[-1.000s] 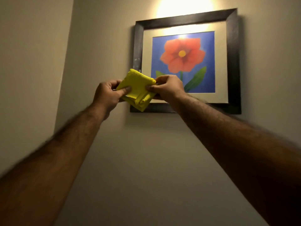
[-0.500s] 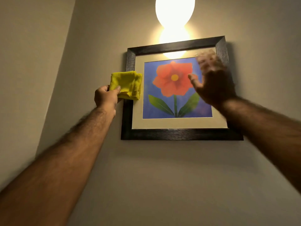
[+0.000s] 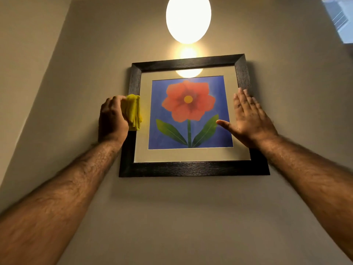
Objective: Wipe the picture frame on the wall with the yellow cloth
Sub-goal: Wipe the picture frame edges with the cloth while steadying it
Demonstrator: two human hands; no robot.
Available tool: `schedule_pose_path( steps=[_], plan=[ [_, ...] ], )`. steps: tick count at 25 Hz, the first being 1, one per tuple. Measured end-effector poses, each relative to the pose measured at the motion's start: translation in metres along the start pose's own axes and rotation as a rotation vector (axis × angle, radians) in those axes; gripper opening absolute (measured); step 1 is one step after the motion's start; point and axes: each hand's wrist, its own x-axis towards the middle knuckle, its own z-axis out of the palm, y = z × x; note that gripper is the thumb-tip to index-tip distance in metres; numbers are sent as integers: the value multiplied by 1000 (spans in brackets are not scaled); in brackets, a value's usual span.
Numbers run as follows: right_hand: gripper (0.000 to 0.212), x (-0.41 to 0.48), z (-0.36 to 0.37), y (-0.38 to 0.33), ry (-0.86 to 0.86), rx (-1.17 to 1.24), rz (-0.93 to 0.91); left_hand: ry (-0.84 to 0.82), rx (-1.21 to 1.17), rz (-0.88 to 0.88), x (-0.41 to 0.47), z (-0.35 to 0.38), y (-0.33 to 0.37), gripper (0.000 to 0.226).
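A dark wooden picture frame [image 3: 191,169] hangs on the beige wall, holding a red flower print on blue under glass. My left hand [image 3: 112,119] grips a bunched yellow cloth [image 3: 133,111] and presses it against the frame's left bar, about halfway up. My right hand [image 3: 248,119] lies flat and open on the right side of the frame, fingers pointing up over the mat and right bar, thumb stretched across the glass.
A bright oval lamp [image 3: 188,19] glows on the wall just above the frame and reflects in the glass. A side wall [image 3: 24,73] meets this wall at the left. A window [image 3: 342,18] shows at the top right corner.
Both hands held the cloth at the frame's lower left. The right hand let go and settled flat on the frame's right side. The left hand turned the cloth onto the left bar.
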Motion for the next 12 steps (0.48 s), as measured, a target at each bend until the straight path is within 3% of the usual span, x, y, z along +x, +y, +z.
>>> schedule_pose_path(
  steps=[7, 12],
  plan=[
    [118, 3, 7, 8, 58, 77, 54, -33, -21, 159, -11, 15, -8, 38],
    [117, -2, 13, 7, 85, 59, 44, -307, 134, 179, -38, 27, -12, 81]
  ],
)
